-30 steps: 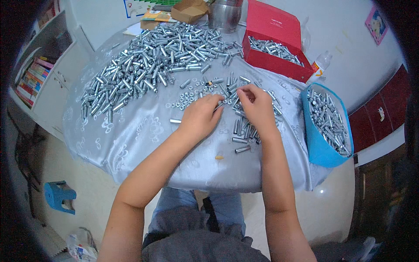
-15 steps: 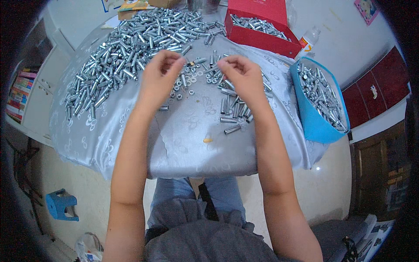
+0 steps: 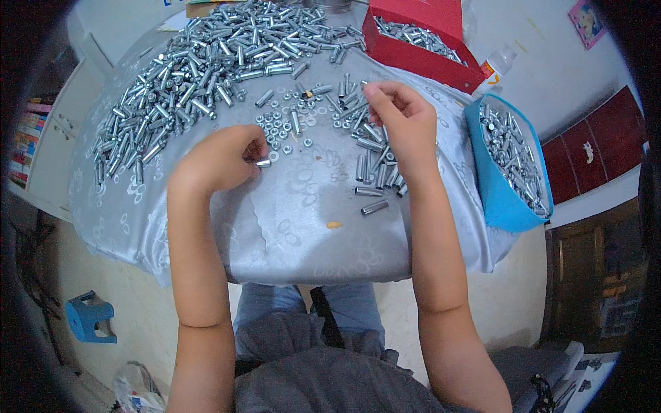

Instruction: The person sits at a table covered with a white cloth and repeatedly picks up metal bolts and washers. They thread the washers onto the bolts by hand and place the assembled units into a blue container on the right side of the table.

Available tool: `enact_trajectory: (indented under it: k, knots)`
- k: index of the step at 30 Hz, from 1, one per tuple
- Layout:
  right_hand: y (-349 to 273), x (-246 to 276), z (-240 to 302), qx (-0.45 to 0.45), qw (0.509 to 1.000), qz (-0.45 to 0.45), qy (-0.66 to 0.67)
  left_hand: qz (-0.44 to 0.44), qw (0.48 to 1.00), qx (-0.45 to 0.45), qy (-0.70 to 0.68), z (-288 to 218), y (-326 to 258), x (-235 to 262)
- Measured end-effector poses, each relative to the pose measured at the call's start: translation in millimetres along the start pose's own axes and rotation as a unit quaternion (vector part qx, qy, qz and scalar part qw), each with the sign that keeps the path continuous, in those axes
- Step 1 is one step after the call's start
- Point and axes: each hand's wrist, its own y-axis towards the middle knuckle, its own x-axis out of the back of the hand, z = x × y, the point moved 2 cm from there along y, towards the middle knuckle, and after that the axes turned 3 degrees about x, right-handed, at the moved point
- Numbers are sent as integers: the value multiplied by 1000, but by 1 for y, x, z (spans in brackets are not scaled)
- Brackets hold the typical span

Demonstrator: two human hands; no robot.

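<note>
My left hand (image 3: 217,160) is closed around a short metal sleeve (image 3: 263,163), just below a scatter of small nuts and washers (image 3: 286,127) on the silver tablecloth (image 3: 303,220). My right hand (image 3: 405,122) hovers over a row of metal sleeves (image 3: 375,168), its fingertips pinched together near the loose parts; whether it holds a small piece I cannot tell. A big heap of metal sleeves (image 3: 206,62) covers the far left of the table.
A red box (image 3: 420,48) of metal parts stands at the back right. A blue tub (image 3: 509,165) full of sleeves sits at the right edge, a small bottle (image 3: 497,65) behind it. A blue stool (image 3: 89,316) is on the floor, lower left.
My left hand has drawn back from the heap toward me, now holding a sleeve. My right hand has shifted a little over the row of sleeves.
</note>
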Motion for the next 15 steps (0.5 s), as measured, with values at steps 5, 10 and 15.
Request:
enact_trajectory:
  k: [5, 10, 15]
  knots:
    - [-7, -12, 4, 45, 998, 44, -21, -101, 973, -101, -183, -29, 9, -8]
    - [-9, -15, -6, 76, 994, 54, -55, -102, 952, -126, -261, -39, 21, -21]
    - [-8, -14, -3, 96, 992, 25, -82, -75, 926, -126, -347, -41, 25, -27]
